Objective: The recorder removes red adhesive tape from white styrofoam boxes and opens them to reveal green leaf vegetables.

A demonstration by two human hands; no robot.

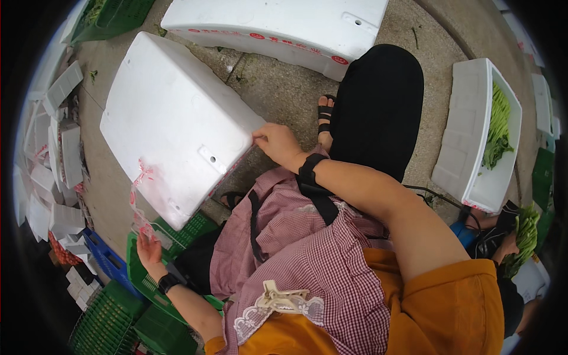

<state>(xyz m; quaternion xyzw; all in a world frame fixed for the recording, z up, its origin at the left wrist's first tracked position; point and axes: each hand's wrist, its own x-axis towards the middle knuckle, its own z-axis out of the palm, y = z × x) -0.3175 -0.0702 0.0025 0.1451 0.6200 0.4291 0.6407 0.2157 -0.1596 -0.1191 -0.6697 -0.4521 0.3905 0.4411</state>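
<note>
A closed white foam box (171,112) stands tilted in the view in front of me. My right hand (278,144) is closed, its fingertips pinching the box's near right corner. Lower left, my left hand (149,251) has its fingers curled round the end of a crumpled, see-through plastic strip (139,204) with red print, which looks like packing tape. The strip runs up from that hand onto the box's side. Red marks line the box's lower right edge.
Another white foam box (278,23) lies beyond. To the right, an open foam box (444,142) holds green leafy vegetables (499,127), and another person's hand (504,245) is near a green bunch (525,234). Green crates (109,319) and stacked foam boxes (62,219) line the left.
</note>
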